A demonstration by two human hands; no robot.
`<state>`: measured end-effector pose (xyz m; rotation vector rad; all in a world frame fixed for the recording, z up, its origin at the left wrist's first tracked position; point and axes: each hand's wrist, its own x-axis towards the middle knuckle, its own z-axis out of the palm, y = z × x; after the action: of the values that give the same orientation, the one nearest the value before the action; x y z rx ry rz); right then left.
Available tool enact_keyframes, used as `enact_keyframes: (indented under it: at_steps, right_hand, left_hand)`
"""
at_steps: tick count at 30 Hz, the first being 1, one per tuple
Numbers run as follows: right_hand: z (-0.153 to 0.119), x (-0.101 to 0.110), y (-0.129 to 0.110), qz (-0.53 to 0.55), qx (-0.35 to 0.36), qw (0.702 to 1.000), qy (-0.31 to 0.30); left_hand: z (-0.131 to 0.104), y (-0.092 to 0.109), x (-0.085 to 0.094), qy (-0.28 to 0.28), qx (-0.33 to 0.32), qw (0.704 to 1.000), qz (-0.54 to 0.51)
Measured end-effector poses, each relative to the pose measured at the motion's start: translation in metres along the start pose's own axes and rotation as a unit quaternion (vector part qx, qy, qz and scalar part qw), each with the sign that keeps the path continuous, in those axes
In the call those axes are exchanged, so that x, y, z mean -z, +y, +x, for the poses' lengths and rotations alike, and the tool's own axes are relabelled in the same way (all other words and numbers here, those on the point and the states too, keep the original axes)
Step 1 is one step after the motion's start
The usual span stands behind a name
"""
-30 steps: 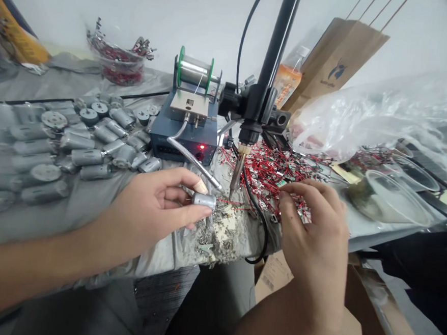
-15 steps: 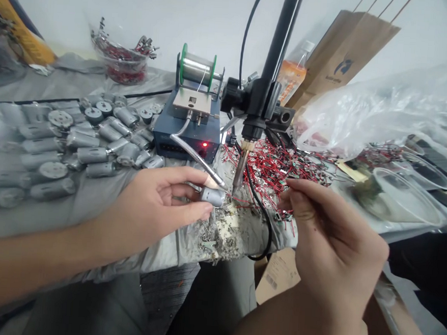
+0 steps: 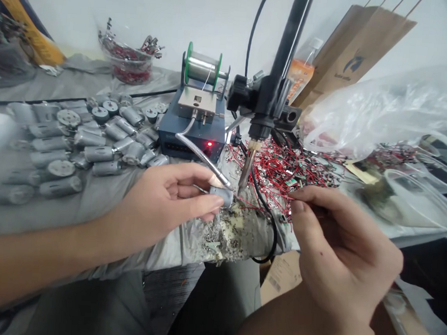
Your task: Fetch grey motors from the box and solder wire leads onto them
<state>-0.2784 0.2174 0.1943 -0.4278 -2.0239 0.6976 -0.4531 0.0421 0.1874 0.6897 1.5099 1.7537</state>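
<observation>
Between the thumb and fingers of my left hand [image 3: 179,195] is a small silver motor [image 3: 222,196]. Its right end lies beside the tip of the bent metal feed tube [image 3: 204,160] and just below left of the soldering iron tip [image 3: 247,171]. A thin red wire [image 3: 244,199] runs from near the motor toward the right. My right hand [image 3: 333,236] is pinched at the edge of the heap of red wires and small boards [image 3: 280,166]; what its fingertips hold is too small to make out clearly.
Many silver motors [image 3: 95,138] lie at the left. A blue solder feeder [image 3: 195,127] carries a solder reel [image 3: 202,68]. The black stand [image 3: 289,39] rises at centre. Plastic containers [image 3: 416,196] and a paper bag [image 3: 354,44] are at the right.
The view has shifted slightly, so the bench items appear farther right. The motor remains in my left hand near the iron; my right hand's fingertips appear slightly lower and more closed.
</observation>
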Motion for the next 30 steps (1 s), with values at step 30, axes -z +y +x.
enact_keyframes:
  at_steps: [30]
  right_hand:
    - [0.002, -0.015, -0.007, 0.026, 0.078, 0.996, -0.034]
  left_hand:
    - [0.002, 0.002, 0.003, -0.013, 0.011, 0.999, -0.037]
